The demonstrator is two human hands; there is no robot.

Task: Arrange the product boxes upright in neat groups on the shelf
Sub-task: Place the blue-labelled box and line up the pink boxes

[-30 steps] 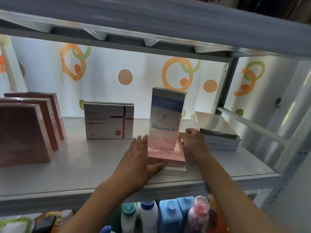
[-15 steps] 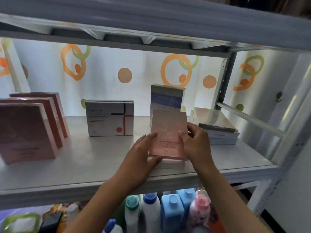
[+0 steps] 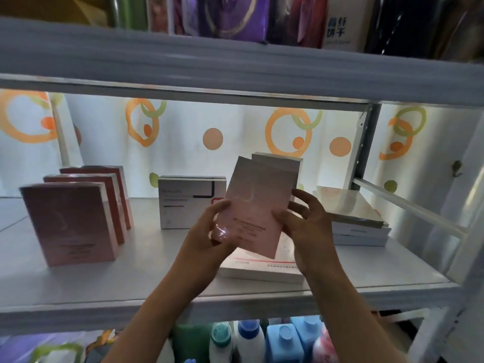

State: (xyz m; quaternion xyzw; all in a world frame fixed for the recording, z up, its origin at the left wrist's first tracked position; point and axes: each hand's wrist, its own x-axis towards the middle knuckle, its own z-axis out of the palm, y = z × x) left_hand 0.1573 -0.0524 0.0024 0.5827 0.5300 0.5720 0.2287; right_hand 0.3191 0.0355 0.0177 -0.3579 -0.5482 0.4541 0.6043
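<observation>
Above the shelf (image 3: 131, 271), both hands' grip clasps the tilted pink box (image 3: 255, 205) between them.

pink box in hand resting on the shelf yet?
No. Both hands, left hand and right hand, hold the pink box tilted above the shelf.

Held box (image 3: 252, 208): pale pink, grading to grey-white at its top edge; faint crescent motif, small dark print lower down. Three upright boxes at left (image 3: 69, 224): dusty red-pink faces, white side edges, same faint crescent. Landscape box (image 3: 188, 205) behind: white-grey with a dark line and a red corner mark. Flat box (image 3: 262, 269) under the hands: white, thin red stripe. Stack at right (image 3: 358, 226): white sides, glossy pale top. Shelf (image 3: 131, 279): white-grey. Backdrop (image 3: 235, 142): white with orange rings, green rings, peach dots. Bottles below (image 3: 282, 341): blue, white, one teal cap, one pink.
</observation>
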